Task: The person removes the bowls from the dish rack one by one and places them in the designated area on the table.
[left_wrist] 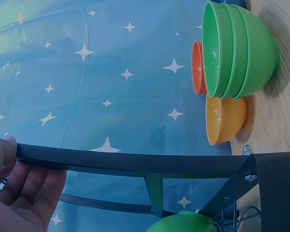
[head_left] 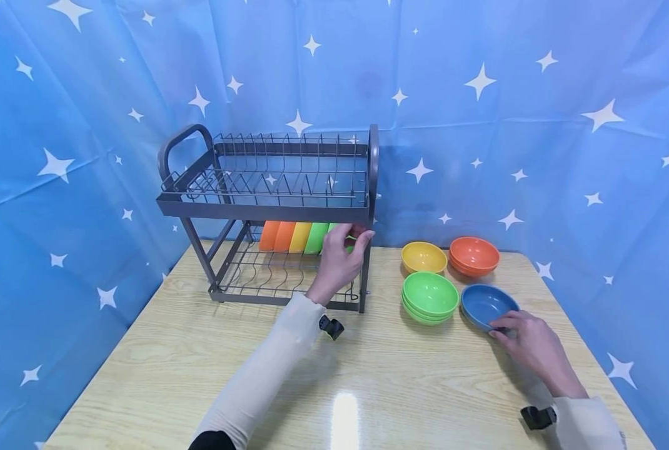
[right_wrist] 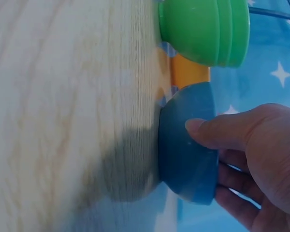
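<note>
Our right hand [head_left: 531,345] pinches the near rim of the blue bowl [head_left: 487,304] on the table [head_left: 199,375], thumb outside, fingers under the lip. It looks light, stiff and smooth, probably plastic, so we judge a rim pinch enough. Our left hand [head_left: 339,259] is at the dish rack [head_left: 267,206], curled around a green bowl [head_left: 347,240] on the lower shelf.

The head view looks forward and down from above the desk [head_left: 368,387], taking in the dish rack [head_left: 267,206] and the bowls beside it against the starred blue cloth. The left wrist view sits close under the rack's bar [left_wrist: 135,164], turned sideways, and shares the green bowls [left_wrist: 239,48] with the head view. The right wrist view is very near the blue bowl [right_wrist: 186,145], also turned sideways, desk at left.
</note>
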Available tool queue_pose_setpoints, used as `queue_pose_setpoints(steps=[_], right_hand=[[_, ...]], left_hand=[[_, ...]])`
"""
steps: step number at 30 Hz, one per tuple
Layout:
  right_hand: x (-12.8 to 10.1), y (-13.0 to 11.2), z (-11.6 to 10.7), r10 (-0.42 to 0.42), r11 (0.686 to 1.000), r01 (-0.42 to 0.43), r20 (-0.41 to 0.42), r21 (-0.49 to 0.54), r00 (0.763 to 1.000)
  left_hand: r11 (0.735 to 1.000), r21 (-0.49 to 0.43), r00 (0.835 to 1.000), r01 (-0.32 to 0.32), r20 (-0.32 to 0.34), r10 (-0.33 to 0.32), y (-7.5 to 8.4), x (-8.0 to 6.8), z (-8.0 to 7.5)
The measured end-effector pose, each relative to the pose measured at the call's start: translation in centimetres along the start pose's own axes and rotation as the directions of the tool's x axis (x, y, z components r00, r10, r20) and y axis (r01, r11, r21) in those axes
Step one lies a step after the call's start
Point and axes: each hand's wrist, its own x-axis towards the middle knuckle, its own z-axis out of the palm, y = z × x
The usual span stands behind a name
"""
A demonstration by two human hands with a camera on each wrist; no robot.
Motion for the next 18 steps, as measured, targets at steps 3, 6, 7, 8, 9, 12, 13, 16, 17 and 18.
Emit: queue_pose_setpoints(steps=[3,6,7,8,9,12,13,16,17,18], right_hand=[[0.1,-0.1,-0.2,0.028,1.0,-0.028,0.036,0.008,0.999],[0.2,-0.3,-0.4,0.076,0.996,-0.079,0.081,0.028,0.994],[0.2,-0.4,-0.4,0.091,0.995,-0.095,0.095,0.037,0.991],[0.2,-0.5,-0.5,0.106,0.992,-0.112,0.109,0.05,0.988],[0.3,-0.6,-0.5,0.115,0.991,-0.123,0.115,0.062,0.987],[0.4,-0.7,-0.6,0.124,0.987,-0.134,0.112,0.087,0.986],[0.4,-0.8,-0.6,0.123,0.987,-0.133,0.108,0.095,0.987],[0.5,-1.0,-0.7,0.128,0.983,-0.138,0.094,0.117,0.987],[0.5,-1.1,-0.8,0.131,0.982,-0.142,0.092,0.125,0.987],[0.6,-1.2,-0.8,0.137,0.98,-0.148,0.088,0.134,0.987]], left_hand=[[1.0,-0.004,1.0,0.004,0.002,-0.004,0.0,0.0,0.0],[1.0,-0.002,1.0,0.009,0.005,-0.009,0.0,0.0,0.0],[1.0,-0.001,1.0,0.009,0.005,-0.009,0.0,0.0,0.0],[1.0,-0.002,1.0,0.008,0.005,-0.008,0.0,0.0,0.0],[1.0,-0.003,1.0,0.007,0.003,-0.007,0.0,0.0,0.0],[1.0,-0.007,1.0,0.002,-0.004,-0.002,0.0,-0.1,0.0],[1.0,-0.007,1.0,0.001,-0.006,-0.001,0.0,-0.1,0.0],[1.0,-0.002,1.0,0.003,-0.006,-0.003,0.0,-0.1,0.0],[1.0,-0.001,1.0,0.003,-0.004,-0.003,0.0,-0.1,0.0],[1.0,0.001,1.0,0.003,-0.004,-0.003,0.0,-0.1,0.0]])
